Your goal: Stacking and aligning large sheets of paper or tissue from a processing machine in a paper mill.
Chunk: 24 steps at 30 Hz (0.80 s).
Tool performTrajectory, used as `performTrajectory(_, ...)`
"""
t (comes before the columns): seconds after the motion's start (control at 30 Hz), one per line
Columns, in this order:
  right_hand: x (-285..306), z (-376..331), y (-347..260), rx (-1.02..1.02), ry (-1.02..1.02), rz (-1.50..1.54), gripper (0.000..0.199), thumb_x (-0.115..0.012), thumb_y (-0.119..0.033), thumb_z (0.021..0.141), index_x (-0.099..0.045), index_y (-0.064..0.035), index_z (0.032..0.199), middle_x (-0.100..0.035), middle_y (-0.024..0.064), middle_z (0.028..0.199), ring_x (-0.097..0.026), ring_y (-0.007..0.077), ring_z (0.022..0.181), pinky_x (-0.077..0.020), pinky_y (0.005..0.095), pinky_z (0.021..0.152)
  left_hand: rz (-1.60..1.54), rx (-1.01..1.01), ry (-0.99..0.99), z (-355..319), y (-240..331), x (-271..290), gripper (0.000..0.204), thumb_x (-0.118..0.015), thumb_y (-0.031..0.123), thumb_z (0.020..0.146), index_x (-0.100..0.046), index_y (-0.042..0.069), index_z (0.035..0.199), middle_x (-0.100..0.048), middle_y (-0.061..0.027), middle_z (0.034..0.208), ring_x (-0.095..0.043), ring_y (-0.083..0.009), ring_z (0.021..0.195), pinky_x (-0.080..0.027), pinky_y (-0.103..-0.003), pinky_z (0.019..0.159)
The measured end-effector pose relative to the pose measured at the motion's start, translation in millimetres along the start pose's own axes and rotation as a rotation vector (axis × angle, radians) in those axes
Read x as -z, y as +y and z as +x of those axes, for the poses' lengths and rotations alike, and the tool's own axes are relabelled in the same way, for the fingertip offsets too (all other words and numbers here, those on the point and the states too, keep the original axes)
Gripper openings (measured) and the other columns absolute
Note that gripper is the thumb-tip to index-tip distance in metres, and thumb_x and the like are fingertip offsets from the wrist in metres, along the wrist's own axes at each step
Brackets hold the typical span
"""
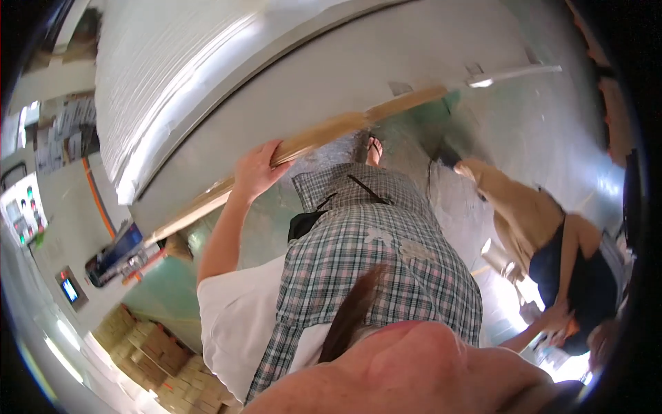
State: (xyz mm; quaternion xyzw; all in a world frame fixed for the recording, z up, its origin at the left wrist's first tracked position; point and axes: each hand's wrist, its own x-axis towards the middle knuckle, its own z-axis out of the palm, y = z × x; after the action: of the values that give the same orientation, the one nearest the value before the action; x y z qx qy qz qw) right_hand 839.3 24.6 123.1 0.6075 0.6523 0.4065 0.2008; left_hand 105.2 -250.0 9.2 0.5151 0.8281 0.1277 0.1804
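Observation:
My left hand [258, 169] reaches out from a white short sleeve and curls its fingers over a long wooden strip [331, 131]. The strip runs along the lower edge of a big grey curved panel [358, 69]. Below me I see my checked apron [379, 255] and one sandalled foot [374, 148] on the green floor. My right hand is out of view. A blurred patch of bare skin [414, 366] fills the bottom edge, and I cannot tell which part of me it is.
A huge white roll [172, 69] sits above the grey panel. A control panel with coloured buttons [21, 207] is at the far left, and stacked cardboard boxes [152, 352] at lower left. Another person [552, 255] crouches on the floor at right, hands low.

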Motion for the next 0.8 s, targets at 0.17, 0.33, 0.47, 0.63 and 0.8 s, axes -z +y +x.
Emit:
performTrajectory(0.17, 369.5, 52.9, -334.8, 0.048, 0.090, 0.578, 0.029, -0.050, -0.017, 0.085, -0.053, 0.0016, 0.106, -0.055, 0.0099, 0.110, -0.055, 0.0179, 0.091, -0.0425, 0.0289, 0.083, 0.035, 0.036, 0.017, -4.8, -2.7, -4.5, 0.042, -0.063, 0.036, 0.071, -0.051, 0.011, 0.103, -0.058, -0.0098, 0.087, -0.057, -0.0297, 0.079, -0.046, -0.039, 0.066)
performTrajectory(0.33, 400.0, 61.6, -345.6, 0.067, 0.072, 1.042, 0.029, -0.049, -0.016, 0.085, -0.052, 0.0011, 0.108, -0.054, 0.0095, 0.112, -0.055, 0.0188, 0.093, -0.0412, 0.0301, 0.085, 0.016, -0.018, 0.025, -2.3, -7.9, -11.2, 0.044, -0.061, 0.039, 0.072, -0.050, 0.011, 0.104, -0.057, -0.0098, 0.084, -0.056, -0.0308, 0.079, -0.045, -0.041, 0.066)
performTrajectory(0.47, 330.4, 104.7, -314.0, 0.108, -0.014, 1.425, 0.029, -0.048, -0.016, 0.086, -0.052, 0.0008, 0.110, -0.053, 0.0092, 0.114, -0.054, 0.0196, 0.095, -0.0401, 0.0310, 0.087, -0.083, -0.057, 0.076, -6.3, -8.6, 0.3, 0.044, -0.061, 0.040, 0.072, -0.051, 0.009, 0.103, -0.057, -0.0119, 0.085, -0.056, -0.0307, 0.080, -0.045, -0.041, 0.069)
performTrajectory(0.63, 243.7, 188.8, -328.3, 0.601, -0.114, 1.635, 0.030, -0.046, -0.012, 0.086, -0.049, -0.0011, 0.114, -0.052, 0.0096, 0.113, -0.051, 0.0210, 0.099, -0.0391, 0.0314, 0.089, -0.234, 0.170, 0.332, -27.2, -94.8, 21.9, 0.041, -0.059, 0.037, 0.077, -0.054, 0.009, 0.106, -0.056, -0.0091, 0.104, -0.053, -0.0232, 0.097, -0.042, -0.035, 0.084)
performTrajectory(0.8, 430.7, 66.9, -470.7, 1.528, -0.505, 1.430, 0.024, -0.048, -0.010, 0.083, -0.052, -0.0021, 0.106, -0.057, 0.0058, 0.099, -0.054, 0.0156, 0.088, -0.0420, 0.0263, 0.077, -0.313, 0.788, 0.858, -124.7, -282.7, 89.5, 0.032, -0.061, 0.033, 0.074, -0.061, 0.008, 0.095, -0.063, -0.0105, 0.087, -0.061, -0.0233, 0.081, -0.047, -0.033, 0.072)
